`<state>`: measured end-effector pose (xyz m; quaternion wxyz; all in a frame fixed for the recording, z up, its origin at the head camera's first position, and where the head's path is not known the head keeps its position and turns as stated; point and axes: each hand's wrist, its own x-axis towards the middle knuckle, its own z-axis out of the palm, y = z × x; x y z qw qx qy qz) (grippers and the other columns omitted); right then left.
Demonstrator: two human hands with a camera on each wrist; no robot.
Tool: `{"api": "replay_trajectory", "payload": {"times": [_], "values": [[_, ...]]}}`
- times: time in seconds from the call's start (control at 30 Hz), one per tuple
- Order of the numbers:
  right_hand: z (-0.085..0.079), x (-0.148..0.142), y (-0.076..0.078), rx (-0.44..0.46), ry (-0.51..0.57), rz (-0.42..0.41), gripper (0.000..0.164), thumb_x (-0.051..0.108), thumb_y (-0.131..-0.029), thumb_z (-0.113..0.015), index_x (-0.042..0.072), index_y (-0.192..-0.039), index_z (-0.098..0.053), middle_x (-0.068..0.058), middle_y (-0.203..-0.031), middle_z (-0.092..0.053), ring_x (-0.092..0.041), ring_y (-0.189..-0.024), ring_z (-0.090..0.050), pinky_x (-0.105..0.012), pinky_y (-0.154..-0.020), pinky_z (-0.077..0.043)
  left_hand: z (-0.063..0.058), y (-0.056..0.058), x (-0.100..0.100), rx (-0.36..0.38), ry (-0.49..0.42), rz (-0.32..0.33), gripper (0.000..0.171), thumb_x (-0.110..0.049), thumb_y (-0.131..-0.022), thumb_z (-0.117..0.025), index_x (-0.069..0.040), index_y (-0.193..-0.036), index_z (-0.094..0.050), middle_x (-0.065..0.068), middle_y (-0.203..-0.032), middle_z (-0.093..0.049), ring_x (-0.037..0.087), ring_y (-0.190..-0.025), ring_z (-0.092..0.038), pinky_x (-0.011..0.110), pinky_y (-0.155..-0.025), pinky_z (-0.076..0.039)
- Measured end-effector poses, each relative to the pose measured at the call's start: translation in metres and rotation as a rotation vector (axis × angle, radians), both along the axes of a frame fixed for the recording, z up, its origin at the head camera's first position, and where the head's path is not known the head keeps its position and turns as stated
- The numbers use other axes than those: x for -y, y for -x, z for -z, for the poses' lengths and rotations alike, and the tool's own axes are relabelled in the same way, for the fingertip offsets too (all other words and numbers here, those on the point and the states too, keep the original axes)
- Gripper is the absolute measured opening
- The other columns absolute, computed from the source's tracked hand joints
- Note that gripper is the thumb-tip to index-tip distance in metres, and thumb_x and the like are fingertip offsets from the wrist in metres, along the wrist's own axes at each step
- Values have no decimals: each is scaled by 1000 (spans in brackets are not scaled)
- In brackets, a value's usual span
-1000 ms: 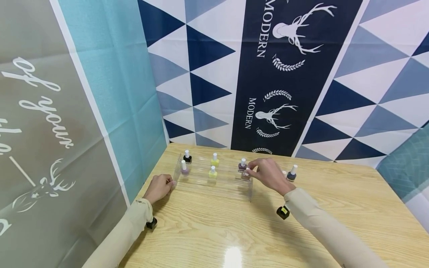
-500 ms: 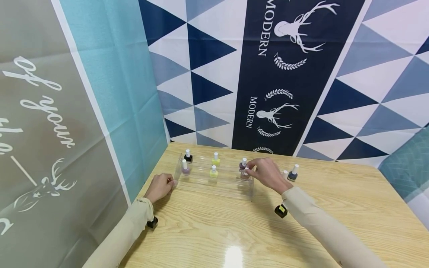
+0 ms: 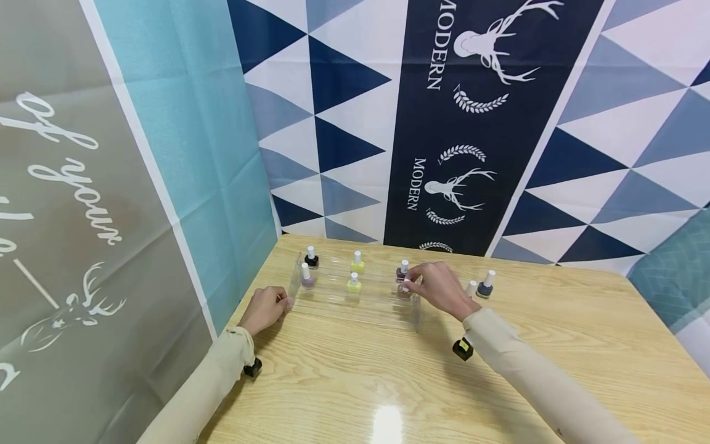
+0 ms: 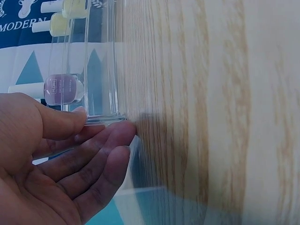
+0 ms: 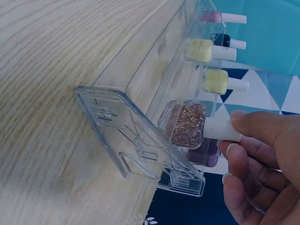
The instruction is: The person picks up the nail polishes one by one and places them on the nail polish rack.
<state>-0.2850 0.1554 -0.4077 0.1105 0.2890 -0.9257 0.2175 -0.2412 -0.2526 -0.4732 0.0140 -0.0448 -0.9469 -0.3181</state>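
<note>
My right hand pinches the white cap of a glitter nail polish bottle at the right end of a clear stepped rack. This bottle sits in the front tier, with a dark purple nail polish bottle behind it. At the rack's left end, my left hand holds the end panel between thumb and fingers. Near that hand stands a mauve nail polish bottle, with a black one behind. Two yellow nail polish bottles, one in front and one behind, stand mid-rack.
A dark blue nail polish bottle stands on the wooden table right of the rack. Beside it a white cap shows, its bottle hidden by my right wrist. Patterned cloth hangs behind the table, and more cloth on the left.
My right hand has shifted slightly left along the rack, still pinching the glitter bottle's cap. The left hand stays at the rack's end.
</note>
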Motion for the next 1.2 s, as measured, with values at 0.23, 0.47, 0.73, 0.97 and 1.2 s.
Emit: {"api": "replay_trajectory", "payload": {"times": [0.23,0.47,0.73,0.97,1.2], "values": [[1,3,-3,20,-6,1,7,20,-90,-82,14,-87,-81,6,-80,-74,-4,-60,-55,-27,-53,-46,0,-1,1,-4,-7,7,26,-15,-103,-65,-9,-78,-68,1,-59,-63,15,-49,-53,31,-50,-41],[4,2,-3,19,-13,-5,6,18,-91,-81,14,-88,-81,5,-81,-75,-2,-60,-58,-27,-55,-49,0,0,1,-5,-13,12,26,-14,-103,-65,-9,-78,-68,1,-60,-63,14,-50,-55,31,-50,-42],[5,3,-4,28,-5,2,5,19,-90,-82,14,-90,-82,5,-83,-76,-3,-62,-59,-31,-57,-50,2,0,1,9,-11,-6,27,-15,-103,-65,-10,-77,-67,0,-59,-62,14,-50,-54,31,-51,-41],[2,-1,-4,30,1,21,11,23,-91,-81,13,-96,-83,3,-87,-77,-3,-61,-58,-31,-59,-50,1,-1,1,1,-18,0,27,-15,-103,-65,-9,-76,-67,1,-58,-62,16,-48,-52,32,-50,-40],[-6,-13,-8,13,15,14,11,19,-94,-78,10,-100,-82,0,-91,-78,-3,-56,-54,-29,-56,-47,2,0,2,11,-24,3,27,-17,-103,-65,-9,-77,-67,2,-59,-62,16,-49,-54,32,-50,-41]]}}
